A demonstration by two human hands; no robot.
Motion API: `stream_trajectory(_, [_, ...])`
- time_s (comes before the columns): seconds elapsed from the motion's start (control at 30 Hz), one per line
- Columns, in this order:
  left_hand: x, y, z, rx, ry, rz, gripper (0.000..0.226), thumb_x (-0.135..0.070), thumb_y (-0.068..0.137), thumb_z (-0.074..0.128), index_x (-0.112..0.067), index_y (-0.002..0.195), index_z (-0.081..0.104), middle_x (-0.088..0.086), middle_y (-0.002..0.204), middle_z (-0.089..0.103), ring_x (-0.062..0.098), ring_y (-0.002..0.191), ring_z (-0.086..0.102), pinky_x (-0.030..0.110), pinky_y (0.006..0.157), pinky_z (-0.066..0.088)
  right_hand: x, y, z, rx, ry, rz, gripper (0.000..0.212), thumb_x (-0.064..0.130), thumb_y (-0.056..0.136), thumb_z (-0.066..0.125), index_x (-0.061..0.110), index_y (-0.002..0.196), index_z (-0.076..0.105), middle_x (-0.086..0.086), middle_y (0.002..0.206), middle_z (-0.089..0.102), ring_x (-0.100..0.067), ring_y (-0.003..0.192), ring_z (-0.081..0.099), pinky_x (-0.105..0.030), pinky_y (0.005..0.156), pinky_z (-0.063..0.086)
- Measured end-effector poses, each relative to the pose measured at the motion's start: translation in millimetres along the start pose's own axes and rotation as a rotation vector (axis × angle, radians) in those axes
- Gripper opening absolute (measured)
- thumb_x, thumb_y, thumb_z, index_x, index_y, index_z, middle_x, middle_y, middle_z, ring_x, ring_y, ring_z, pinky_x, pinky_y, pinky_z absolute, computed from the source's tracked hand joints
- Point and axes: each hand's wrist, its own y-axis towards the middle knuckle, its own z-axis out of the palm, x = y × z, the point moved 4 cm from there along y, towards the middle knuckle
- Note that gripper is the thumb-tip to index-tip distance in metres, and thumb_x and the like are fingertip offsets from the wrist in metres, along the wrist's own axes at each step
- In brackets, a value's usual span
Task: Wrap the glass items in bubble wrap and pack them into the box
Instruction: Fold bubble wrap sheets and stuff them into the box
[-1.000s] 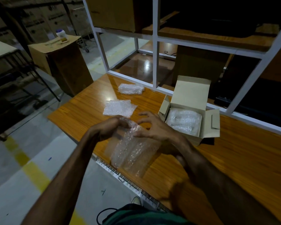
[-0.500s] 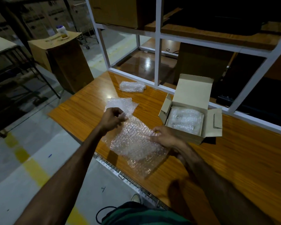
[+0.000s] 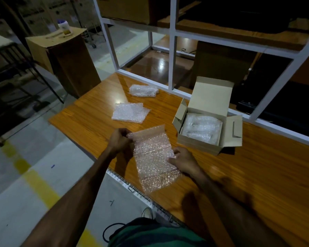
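Observation:
A clear bubble wrap sheet [image 3: 152,157] lies spread flat near the table's front edge. My left hand [image 3: 119,140] pinches its far left corner, and my right hand [image 3: 183,160] pinches its right edge. To the right stands an open cardboard box [image 3: 210,111] with a bubble-wrapped item [image 3: 201,126] inside it. Farther back on the table lie a flat stack of bubble wrap sheets [image 3: 129,113] and a wrapped bundle [image 3: 143,90]. No bare glass is visible.
The wooden table [image 3: 257,172] ends at a wire edge close to my body. A white metal frame [image 3: 172,45] rises behind the box. A tall cardboard carton [image 3: 64,57] with a small bottle [image 3: 64,27] on top stands on the floor at left.
The sheet was bunched between both hands a second ago. It has since been pulled open and laid flat, with my hands moved apart to its left corner and right edge.

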Motion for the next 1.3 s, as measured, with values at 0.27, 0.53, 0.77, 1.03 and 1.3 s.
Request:
stream_trajectory(0.27, [-1.9, -10.1, -1.2, -0.076, -0.12, 0.12, 0.01, 0.006, 0.085, 0.075, 0.001, 0.08, 0.069, 0.016, 0.082, 0.072, 0.026, 0.079, 0.07, 0.04, 0.069, 0.057, 41.5, 18.7, -11.9, -0.143, -0.238, -0.197, 0.049, 0.032, 0.092, 0.079, 0.025, 0.137, 0.06, 0.002, 0.113, 0.072, -0.019, 0.094, 0.069, -0.044, 0.079, 0.061])
stream_trajectory(0.53, [13.5, -51.5, 13.8, -0.22, -0.094, 0.174, 0.031, 0.019, 0.075, 0.06, -0.011, 0.069, 0.066, -0.004, 0.099, 0.075, 0.009, 0.102, 0.069, 0.027, 0.081, 0.056, 39.3, 19.5, -4.1, -0.291, -0.364, -0.336, 0.069, 0.003, 0.094, 0.065, 0.029, 0.153, 0.04, -0.001, 0.125, 0.067, -0.024, 0.099, 0.067, -0.041, 0.072, 0.059])
stream_trajectory(0.77, [24.9, -75.9, 29.2, -0.155, 0.129, 0.317, 0.023, 0.001, 0.076, 0.055, -0.016, 0.08, 0.069, 0.003, 0.126, 0.071, 0.026, 0.128, 0.058, 0.054, 0.102, 0.054, 28.4, 11.2, -1.2, -0.265, -0.528, -0.401, 0.046, -0.003, 0.094, 0.062, 0.022, 0.133, 0.068, 0.001, 0.14, 0.058, -0.015, 0.111, 0.063, -0.025, 0.085, 0.053])
stream_trajectory(1.03, [14.4, -83.8, 42.1, -0.007, 0.437, 0.315, 0.023, -0.015, 0.096, 0.056, -0.005, 0.094, 0.076, 0.002, 0.137, 0.068, 0.028, 0.14, 0.047, 0.046, 0.108, 0.045, 33.2, 27.0, 15.9, -0.18, -0.702, -0.686, 0.027, 0.026, 0.102, 0.058, 0.024, 0.124, 0.073, -0.004, 0.148, 0.061, -0.021, 0.138, 0.053, -0.05, 0.121, 0.034])
stream_trajectory(1.3, [7.2, -54.2, 49.4, -0.018, 0.483, 0.229, 0.024, -0.038, 0.086, 0.064, -0.027, 0.108, 0.066, -0.002, 0.107, 0.071, 0.02, 0.099, 0.064, 0.044, 0.085, 0.055, 40.6, 35.8, 16.9, -0.024, -0.644, -0.68, 0.041, 0.022, 0.094, 0.076, 0.026, 0.13, 0.057, 0.002, 0.13, 0.064, -0.019, 0.118, 0.059, -0.039, 0.095, 0.052])
